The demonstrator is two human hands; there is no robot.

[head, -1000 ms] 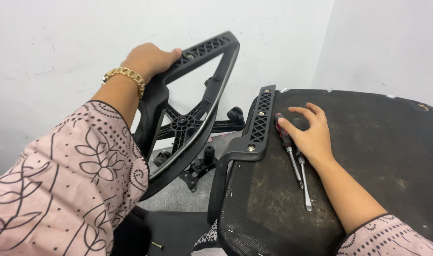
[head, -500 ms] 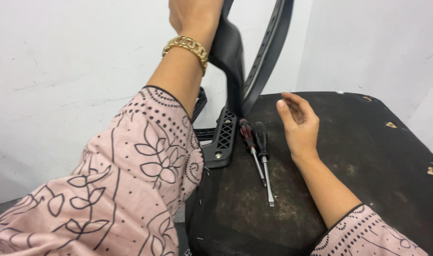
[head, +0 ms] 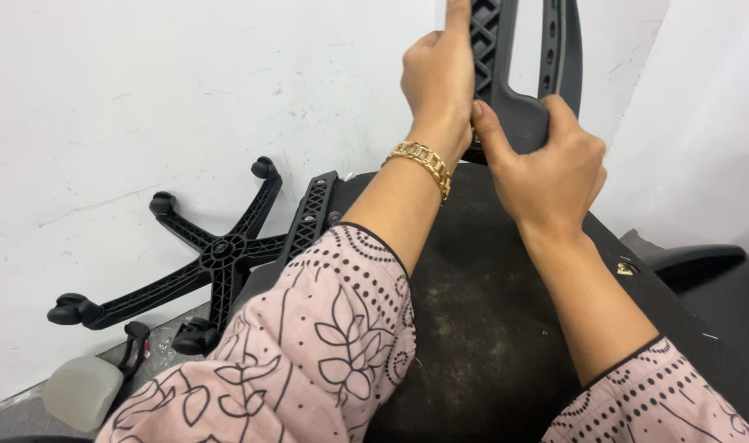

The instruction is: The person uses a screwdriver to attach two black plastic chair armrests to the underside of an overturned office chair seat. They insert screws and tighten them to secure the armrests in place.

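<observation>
a: since half a second ago the right hand (head: 547, 168) is leaving the seat and is now joining the left hand (head: 438, 78) up on the black chair frame (head: 518, 98); the two screwdrivers are no longer showing.

b: starting close in, what is there?

a: patterned pink sleeves (head: 325, 353) are filling the bottom, and the forearms are crossing over the dark upturned seat (head: 473, 328).

b: and the grip on each side?

a: the left hand, with the gold bracelet (head: 423, 160), is clenching round the ribbed upright of the frame. the right hand is wrapping its lower curved bar, thumb pressing on top. both are closed on it.

b: where is the frame sitting?

a: it is standing nearly upright at the seat's far edge. i am judging this as the lining-up step; the next move is calling for steady two-handed control to seat it squarely.

b: further off?

a: a black five-star base (head: 218, 250) with castors is leaning at the white wall (head: 144, 98).
</observation>
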